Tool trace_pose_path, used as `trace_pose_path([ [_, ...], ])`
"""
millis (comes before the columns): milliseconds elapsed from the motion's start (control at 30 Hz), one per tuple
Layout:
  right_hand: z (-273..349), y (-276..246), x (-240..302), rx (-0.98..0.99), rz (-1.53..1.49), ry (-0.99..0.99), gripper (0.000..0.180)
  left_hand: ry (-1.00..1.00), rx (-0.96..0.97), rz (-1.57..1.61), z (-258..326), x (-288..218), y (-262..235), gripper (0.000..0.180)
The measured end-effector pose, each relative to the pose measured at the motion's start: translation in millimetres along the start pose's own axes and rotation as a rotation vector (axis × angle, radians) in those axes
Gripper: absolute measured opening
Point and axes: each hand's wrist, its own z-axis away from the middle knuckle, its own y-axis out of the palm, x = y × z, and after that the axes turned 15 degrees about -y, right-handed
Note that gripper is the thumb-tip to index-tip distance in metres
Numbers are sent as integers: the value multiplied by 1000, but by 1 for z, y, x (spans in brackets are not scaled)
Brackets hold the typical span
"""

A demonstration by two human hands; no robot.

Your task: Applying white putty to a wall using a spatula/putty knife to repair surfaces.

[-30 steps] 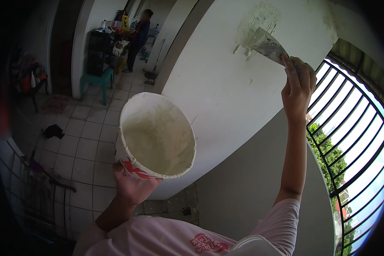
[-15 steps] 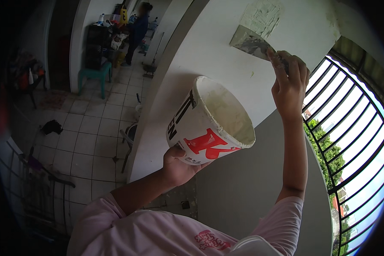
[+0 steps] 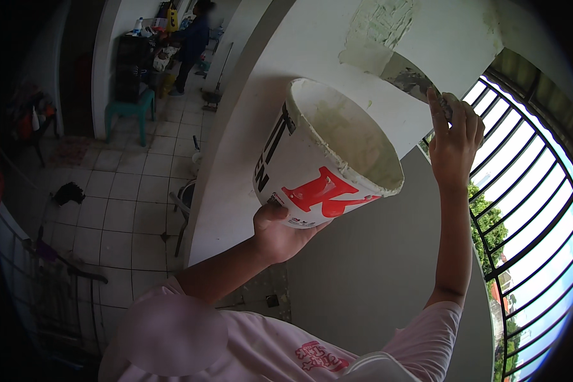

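My left hand grips a white plastic bucket from below, its thumb on the outer side. The bucket tilts with its mouth up and to the right; pale putty coats its inner wall and rim. Higher up at the right, my right hand is closed round the handle of a wide putty knife. The grey-smeared blade lies against the white wall, at the lower right of a rough putty patch. Fingers partly hide the handle.
Black window bars curve along the right side. At the far left, a person stands beside a dark cabinet on a green stool. A dark cloth-like thing lies on the tiled floor.
My right hand and the putty knife have moved right and slightly down. A smooth smear of putty now shows below the rough patch. The bucket has shifted right and appears larger.
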Motion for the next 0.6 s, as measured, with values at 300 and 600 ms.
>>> trace_pose_path([
  [300, 13, -56, -2, -164, -437, 170, 43, -49, 106, 153, 0, -6, -17, 83],
  [600, 61, -104, 116, -118, -1207, 552, 50, 36, -16, 47, 46, -2, -14, 94],
])
